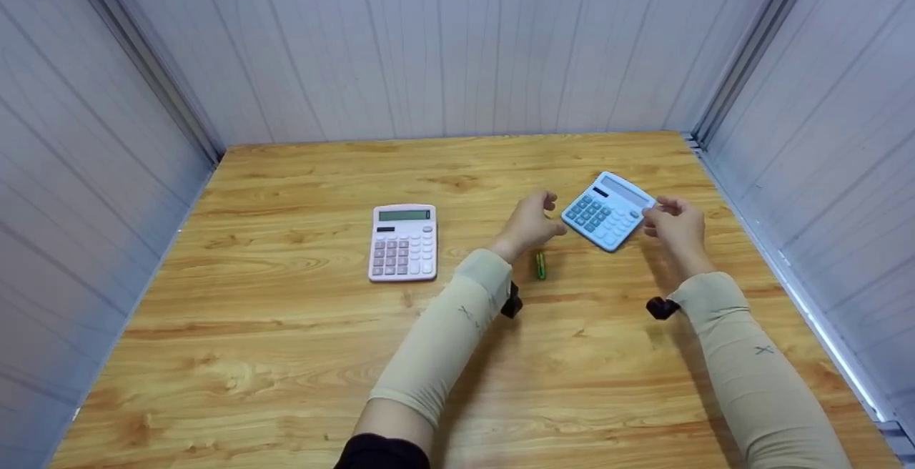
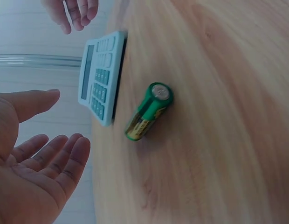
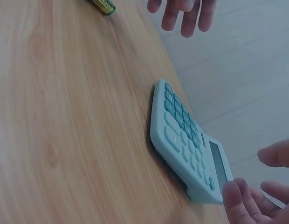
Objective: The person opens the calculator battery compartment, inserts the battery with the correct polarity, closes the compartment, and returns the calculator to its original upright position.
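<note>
A light blue calculator [image 1: 607,211] lies turned at an angle on the table. My right hand [image 1: 675,229] is at its right edge; in the right wrist view its fingertips [image 3: 232,193] come close to the screen end, and thumb and fingers are apart. Whether they touch the calculator, I cannot tell. To the left of the calculator is my left hand [image 1: 532,222], thumb and fingers spread with nothing between them. Below that hand, a green and gold battery [image 2: 150,111] lies on the wood.
A pink calculator [image 1: 403,244] with 0 on its screen lies farther left on the wood-grain table [image 1: 286,354]. Pale panel walls [image 1: 443,47] close off the back and both sides. Small black devices [image 1: 662,307] sit at both wrists.
</note>
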`<state>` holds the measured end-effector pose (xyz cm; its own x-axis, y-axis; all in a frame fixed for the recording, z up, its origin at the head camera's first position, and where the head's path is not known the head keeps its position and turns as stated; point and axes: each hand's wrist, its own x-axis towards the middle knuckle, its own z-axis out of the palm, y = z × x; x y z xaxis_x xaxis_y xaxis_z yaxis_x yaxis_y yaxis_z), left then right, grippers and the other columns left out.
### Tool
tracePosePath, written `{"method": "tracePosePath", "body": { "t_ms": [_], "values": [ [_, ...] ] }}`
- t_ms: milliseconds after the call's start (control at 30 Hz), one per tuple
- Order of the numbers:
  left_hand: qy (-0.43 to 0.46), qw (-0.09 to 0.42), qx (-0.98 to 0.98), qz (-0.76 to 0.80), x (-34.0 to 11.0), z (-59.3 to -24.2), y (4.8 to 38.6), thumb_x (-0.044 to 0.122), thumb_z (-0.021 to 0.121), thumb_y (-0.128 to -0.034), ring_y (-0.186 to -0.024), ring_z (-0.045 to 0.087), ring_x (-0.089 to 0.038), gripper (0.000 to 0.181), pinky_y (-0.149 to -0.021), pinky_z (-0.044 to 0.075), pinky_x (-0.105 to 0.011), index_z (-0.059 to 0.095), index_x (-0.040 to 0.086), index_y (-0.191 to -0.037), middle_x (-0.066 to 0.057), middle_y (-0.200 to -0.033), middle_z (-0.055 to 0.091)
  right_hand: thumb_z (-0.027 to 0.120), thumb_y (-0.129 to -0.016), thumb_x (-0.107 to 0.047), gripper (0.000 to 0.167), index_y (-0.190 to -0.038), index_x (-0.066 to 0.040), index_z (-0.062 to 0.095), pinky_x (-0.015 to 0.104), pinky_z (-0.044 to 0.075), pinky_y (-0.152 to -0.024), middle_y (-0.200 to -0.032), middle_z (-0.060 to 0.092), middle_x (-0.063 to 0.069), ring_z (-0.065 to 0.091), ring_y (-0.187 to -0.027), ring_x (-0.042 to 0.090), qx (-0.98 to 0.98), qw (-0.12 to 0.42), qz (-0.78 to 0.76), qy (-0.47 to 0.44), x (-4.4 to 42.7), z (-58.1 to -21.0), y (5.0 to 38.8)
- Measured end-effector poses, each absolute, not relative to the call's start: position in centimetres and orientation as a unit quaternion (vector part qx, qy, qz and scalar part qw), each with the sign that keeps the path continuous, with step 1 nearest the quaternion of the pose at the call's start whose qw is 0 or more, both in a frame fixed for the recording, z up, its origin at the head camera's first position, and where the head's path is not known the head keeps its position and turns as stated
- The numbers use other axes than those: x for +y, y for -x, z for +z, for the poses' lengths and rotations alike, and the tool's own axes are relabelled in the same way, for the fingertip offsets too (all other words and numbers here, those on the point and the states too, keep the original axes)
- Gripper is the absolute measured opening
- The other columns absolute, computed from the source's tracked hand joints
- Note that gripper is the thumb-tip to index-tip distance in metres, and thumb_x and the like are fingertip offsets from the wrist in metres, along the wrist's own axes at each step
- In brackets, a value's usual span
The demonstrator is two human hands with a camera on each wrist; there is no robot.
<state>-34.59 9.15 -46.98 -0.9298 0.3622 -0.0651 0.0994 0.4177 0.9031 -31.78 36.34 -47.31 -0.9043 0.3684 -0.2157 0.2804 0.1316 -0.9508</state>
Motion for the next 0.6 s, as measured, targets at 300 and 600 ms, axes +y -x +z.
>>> {"method": "tracePosePath", "body": {
  "t_ms": [300,600],
  "values": [
    [-0.087,0.146,0.813,0.557,10.8,-47.9,34.7,0.01,0.074,-0.1021,-0.132,0.062,-0.026,0.064,-0.094,0.061,-0.037,0.048,0.003,-0.16,-0.015,-0.16,0.055,0.064,-0.106,-0.012,0.063,-0.162,0.001,0.041,0.024,0.065,-0.084,-0.115,0.058,0.0,0.073,-0.081,0.005,-0.755,0.032,0.617,0.22,37.8,-47.8,32.5],
    [-0.053,0.173,0.793,0.582,11.8,-48.6,35.2,0.013,0.071,-0.104,-0.104,0.063,-0.021,0.07,-0.081,0.059,-0.034,0.04,-0.001,-0.164,-0.016,-0.171,0.044,0.056,-0.108,-0.013,0.065,-0.167,0.001,0.032,0.026,0.066,-0.079,-0.134,0.056,0.012,0.072,-0.078,0.007,-0.769,0.001,0.6,0.222,38.0,-48.3,33.5]
  ]
}}
